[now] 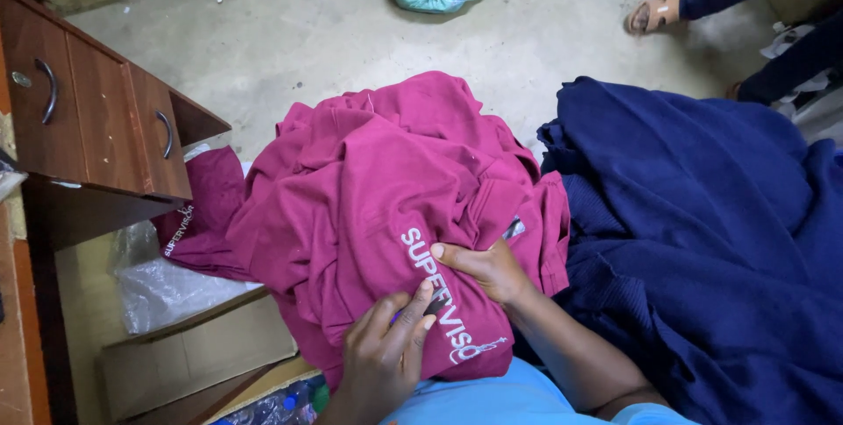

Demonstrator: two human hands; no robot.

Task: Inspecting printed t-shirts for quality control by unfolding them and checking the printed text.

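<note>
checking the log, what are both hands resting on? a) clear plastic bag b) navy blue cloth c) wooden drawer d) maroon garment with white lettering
d: the left hand and right hand both press on the maroon garment, beside its white lettering.

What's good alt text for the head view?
Two bare hands, left hand and right hand, press on a maroon shirt with white lettering, heaped on the lap. A navy garment lies to the right, a wooden drawer unit to the left.
</note>
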